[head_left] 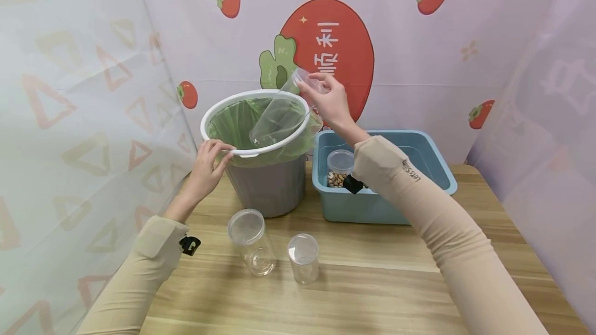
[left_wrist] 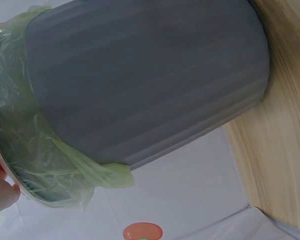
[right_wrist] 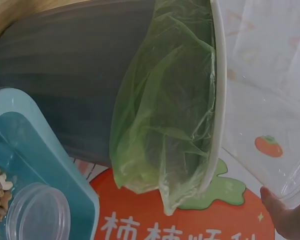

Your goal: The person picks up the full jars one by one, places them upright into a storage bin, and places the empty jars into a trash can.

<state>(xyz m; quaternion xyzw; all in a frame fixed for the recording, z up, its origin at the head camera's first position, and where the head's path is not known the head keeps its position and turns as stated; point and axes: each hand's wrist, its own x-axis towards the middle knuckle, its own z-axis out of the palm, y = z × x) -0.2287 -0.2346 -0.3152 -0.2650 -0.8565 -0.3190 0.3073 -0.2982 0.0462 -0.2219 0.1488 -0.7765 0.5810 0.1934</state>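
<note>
My right hand [head_left: 330, 100] holds a tall clear plastic jar [head_left: 279, 118] near its upper end, fingers and thumb around it. The jar tilts down to the left, its lower end overlapping the mouth of a grey trash bin [head_left: 267, 185] in the head view. A green bag [right_wrist: 155, 110] lines the bin and folds out under the white rim [head_left: 253, 153]. On the bin's near left side, my left hand [head_left: 207, 167] grips that rim, thumb outside. In the right wrist view, only part of the right hand [right_wrist: 290, 215] shows at the jar's edge.
Two lidded clear jars, a larger one [head_left: 251, 242] and a smaller one [head_left: 304, 260], stand on the wooden table before the bin. Right of it sits a blue basin [head_left: 358, 208] with a jar of nuts [head_left: 337, 172] inside. Printed curtains [head_left: 396, 66] hang behind and at both sides.
</note>
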